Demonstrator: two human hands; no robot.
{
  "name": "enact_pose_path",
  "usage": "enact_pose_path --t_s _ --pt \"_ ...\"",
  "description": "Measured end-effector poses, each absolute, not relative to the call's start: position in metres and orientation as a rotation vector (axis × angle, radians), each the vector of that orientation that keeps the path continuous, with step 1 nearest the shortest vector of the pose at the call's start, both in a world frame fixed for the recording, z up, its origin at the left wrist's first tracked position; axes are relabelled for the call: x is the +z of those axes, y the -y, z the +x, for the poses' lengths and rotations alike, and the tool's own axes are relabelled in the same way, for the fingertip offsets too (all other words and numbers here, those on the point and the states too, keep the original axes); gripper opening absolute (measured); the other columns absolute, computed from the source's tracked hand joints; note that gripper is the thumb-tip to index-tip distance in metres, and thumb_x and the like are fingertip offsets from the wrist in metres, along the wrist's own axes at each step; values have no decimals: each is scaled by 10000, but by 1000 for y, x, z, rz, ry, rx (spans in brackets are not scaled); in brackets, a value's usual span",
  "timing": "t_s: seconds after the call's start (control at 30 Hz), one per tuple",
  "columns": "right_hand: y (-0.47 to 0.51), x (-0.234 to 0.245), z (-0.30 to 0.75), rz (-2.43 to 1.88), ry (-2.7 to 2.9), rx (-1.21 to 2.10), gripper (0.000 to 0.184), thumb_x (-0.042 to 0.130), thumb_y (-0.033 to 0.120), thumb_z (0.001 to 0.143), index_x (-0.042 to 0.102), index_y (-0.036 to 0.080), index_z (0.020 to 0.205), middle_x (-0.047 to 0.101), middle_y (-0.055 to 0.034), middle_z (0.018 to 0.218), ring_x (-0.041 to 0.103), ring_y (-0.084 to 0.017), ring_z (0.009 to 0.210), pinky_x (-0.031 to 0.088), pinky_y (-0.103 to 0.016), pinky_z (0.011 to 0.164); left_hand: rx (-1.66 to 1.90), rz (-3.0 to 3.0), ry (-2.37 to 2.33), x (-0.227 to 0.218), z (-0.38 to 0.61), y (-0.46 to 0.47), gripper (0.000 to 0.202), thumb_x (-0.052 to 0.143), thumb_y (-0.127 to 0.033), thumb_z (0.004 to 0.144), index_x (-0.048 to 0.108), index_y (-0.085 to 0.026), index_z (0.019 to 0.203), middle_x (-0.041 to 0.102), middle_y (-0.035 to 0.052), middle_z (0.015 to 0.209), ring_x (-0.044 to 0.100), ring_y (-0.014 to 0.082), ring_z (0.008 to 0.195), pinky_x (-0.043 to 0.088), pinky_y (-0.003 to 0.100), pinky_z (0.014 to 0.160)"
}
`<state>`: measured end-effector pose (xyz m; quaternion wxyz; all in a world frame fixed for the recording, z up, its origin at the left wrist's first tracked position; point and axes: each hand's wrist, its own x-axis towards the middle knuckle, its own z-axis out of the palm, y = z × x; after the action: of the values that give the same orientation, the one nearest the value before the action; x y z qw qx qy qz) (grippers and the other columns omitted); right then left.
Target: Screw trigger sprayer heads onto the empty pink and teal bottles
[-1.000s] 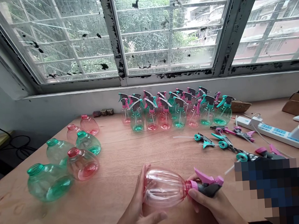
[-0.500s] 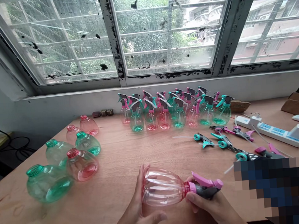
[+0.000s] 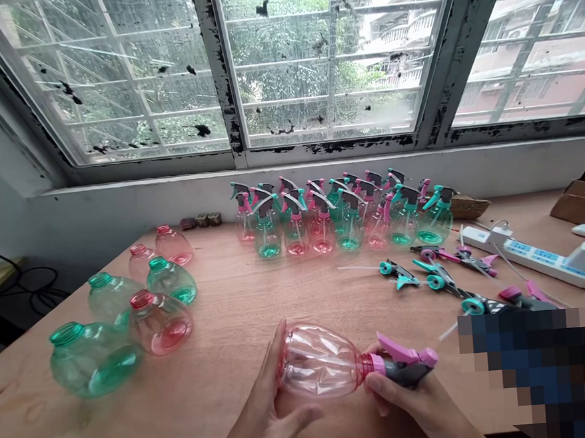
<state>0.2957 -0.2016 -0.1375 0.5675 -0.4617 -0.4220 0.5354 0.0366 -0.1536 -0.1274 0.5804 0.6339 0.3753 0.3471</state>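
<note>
A clear pink spray bottle (image 3: 321, 362) lies on its side just above the table's near edge, its base toward the left. My left hand (image 3: 271, 407) cups that base, fingers against the far side and thumb stretched out below the bottle. At the neck, the thumb and fingers of my right hand (image 3: 410, 397) grip the pink collar of the trigger sprayer head (image 3: 407, 361). The head is black and pink, seated on the bottle's neck, with its trigger pointing up and away. Some right-hand fingers are hidden behind the neck.
Several open green and pink bottles (image 3: 94, 359) stand at the left. Rows of bottles with sprayers (image 3: 322, 233) line the window wall. Loose sprayer heads (image 3: 441, 278) lie at the right, beside a white power strip (image 3: 530, 256) and a brown box (image 3: 582, 200). A blurred patch covers the lower right.
The bottle body has turned a little about its long axis; its ridges catch the light differently. Both hands stay in nearly the same place on it.
</note>
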Motion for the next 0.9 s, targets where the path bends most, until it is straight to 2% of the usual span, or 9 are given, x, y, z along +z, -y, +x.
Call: enact_pose_path --t_s 0.07,0.17,0.27,0.4,0.5,0.67,0.77,0.83,0.9 --pt "202 -135 295 -1075 985 1271 414 859 535 779 701 199 961 659 32 571 572 -149 527 484 -287 567 822 1400 -850 -120 39 155 1103 774 -542 847 54 -314 1651 214 89 1735 161 350 1599 114 522 1313" --pt "202 -133 294 -1046 954 1331 450 854 553 780 684 191 985 636 43 559 533 -123 481 448 -256 506 856 1285 -824 -110 41 155 989 667 -596 910 103 -268 1654 304 112 1704 259 364 1572 219 518 1296" --pt "201 -133 296 -1020 962 1355 428 837 560 798 677 185 931 623 44 540 527 -115 437 413 -238 458 791 1239 -772 -111 36 151 957 754 -558 858 253 -290 1628 374 97 1675 377 382 1517 316 517 1263" --pt "200 -134 299 -1024 996 1394 437 838 564 795 679 170 899 619 42 507 528 -109 426 413 -225 443 726 1379 -768 -121 21 147 974 853 -454 801 299 -388 1599 329 51 1698 446 363 1477 333 509 1254" --pt "201 -134 300 -1040 1002 1425 477 862 562 766 667 168 948 623 48 512 508 -94 433 412 -207 442 760 1516 -853 -124 13 148 911 821 -402 850 292 -433 1590 347 30 1690 442 337 1481 321 481 1263" --pt "201 -133 299 -1051 972 1418 485 884 546 740 656 179 960 612 60 519 486 -97 441 385 -214 449 757 1470 -772 -118 11 151 1137 862 -467 788 101 -416 1631 315 58 1697 364 341 1526 331 470 1256" --pt "201 -134 298 -1052 1007 1366 469 861 565 760 706 162 943 608 48 529 509 -117 483 394 -246 506 731 1395 -789 -113 10 151 985 783 -548 838 228 -350 1627 335 76 1691 360 353 1527 316 481 1263" --pt "201 -135 298 -1075 1021 1327 462 846 578 773 728 157 919 620 37 525 525 -132 499 391 -268 543 712 1424 -843 -111 9 150 896 798 -519 834 349 -350 1590 346 56 1690 358 358 1527 308 486 1268" --pt "201 -135 297 -1082 1006 1300 452 839 576 783 731 163 934 646 29 546 540 -141 495 382 -281 556 695 1487 -872 -111 9 149 903 833 -467 814 359 -387 1579 356 26 1687 345 356 1533 284 494 1278"
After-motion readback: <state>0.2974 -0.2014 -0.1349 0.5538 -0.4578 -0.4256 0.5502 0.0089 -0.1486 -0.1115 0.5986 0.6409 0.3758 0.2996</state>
